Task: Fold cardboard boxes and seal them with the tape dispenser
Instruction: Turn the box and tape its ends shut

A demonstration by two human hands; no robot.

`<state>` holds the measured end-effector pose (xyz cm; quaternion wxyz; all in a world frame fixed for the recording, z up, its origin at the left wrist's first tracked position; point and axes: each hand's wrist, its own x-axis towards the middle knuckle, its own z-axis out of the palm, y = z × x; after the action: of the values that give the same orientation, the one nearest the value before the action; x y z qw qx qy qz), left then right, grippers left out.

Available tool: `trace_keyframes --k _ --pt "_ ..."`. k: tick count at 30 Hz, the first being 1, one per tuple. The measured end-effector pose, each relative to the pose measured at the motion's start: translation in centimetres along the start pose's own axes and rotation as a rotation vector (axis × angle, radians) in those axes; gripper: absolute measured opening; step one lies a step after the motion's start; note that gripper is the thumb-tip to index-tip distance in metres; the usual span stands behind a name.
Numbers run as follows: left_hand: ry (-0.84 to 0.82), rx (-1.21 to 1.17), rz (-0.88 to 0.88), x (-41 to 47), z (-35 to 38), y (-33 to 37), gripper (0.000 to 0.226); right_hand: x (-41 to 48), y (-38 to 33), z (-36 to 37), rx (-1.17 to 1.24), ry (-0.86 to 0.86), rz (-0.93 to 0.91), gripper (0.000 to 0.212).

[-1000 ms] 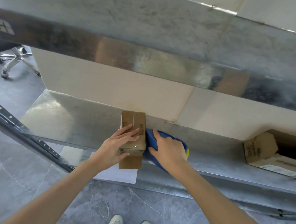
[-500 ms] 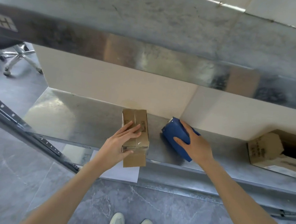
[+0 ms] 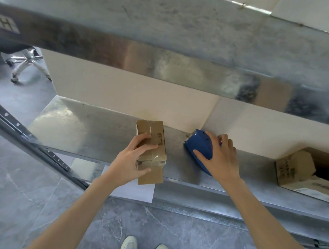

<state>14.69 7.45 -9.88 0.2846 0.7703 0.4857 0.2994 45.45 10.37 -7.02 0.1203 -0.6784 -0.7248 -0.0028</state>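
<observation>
Beside the box [image 3: 157, 131] gripped by the left hand [image 3: 129, 161], the right hand [image 3: 222, 162] is clasping the tape dispenser [image 3: 200, 143]; the flap [image 3: 151, 178] beneath that grip is probably awaiting tape next.

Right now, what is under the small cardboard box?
The small cardboard box rests on the metal shelf, its near flap overhanging the edge above a white sheet. The shelf directly beneath is covered.
</observation>
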Motion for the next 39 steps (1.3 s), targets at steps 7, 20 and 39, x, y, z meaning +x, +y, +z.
trace_keyframes --k 7,20,39 --pt "-0.036 -0.053 -0.009 0.2 -0.7 0.2 0.057 -1.0 -7.4 0.4 0.236 -0.166 -0.462 0.067" --pt "-0.105 0.043 0.012 0.5 -1.2 -0.3 0.057 -0.3 -7.9 3.3 0.376 -0.049 -0.513 0.055" --pt "0.201 -0.08 -0.118 -0.9 0.6 0.5 0.038 -1.3 -9.3 2.9 0.511 -0.073 -0.311 0.045"
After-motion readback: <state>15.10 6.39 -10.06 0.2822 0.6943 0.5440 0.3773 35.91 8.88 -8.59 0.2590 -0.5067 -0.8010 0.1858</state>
